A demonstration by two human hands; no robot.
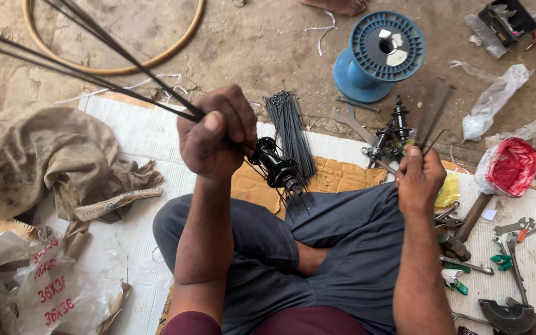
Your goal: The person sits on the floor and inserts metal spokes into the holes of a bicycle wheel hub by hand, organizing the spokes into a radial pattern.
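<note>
The person is sitting cross-legged on a white mat (138,130), knees in grey trousers filling the near part of the view. Beside the right knee, hand tools are lying scattered: green-handled pliers (451,279), a hammer (466,226) and several spanners (516,226).

Above the lap, the left hand (215,133) is gripping a black wheel hub (277,166), fingers wrapped tight around one end of it and around a fan of long thin spokes (82,53) that are sweeping up and away to the left. The hub is jutting out from the right side of that fist, tilted down toward the lap, with short spoke ends hanging below it. The right hand (418,177) is well apart from the hub, off to the right, pinching a small bunch of loose spokes (432,115) that are pointing upward; their motion is blurring them.

Between the hands, a little farther, a bundle of spare spokes (290,121) is lying on cardboard, and more black hubs (392,133) are standing near the right hand. A crumpled cloth (38,158) is lying left. Farther still, a blue spool (379,53) is resting on the dirt, and a tan rim (119,62) is curving across the top.
</note>
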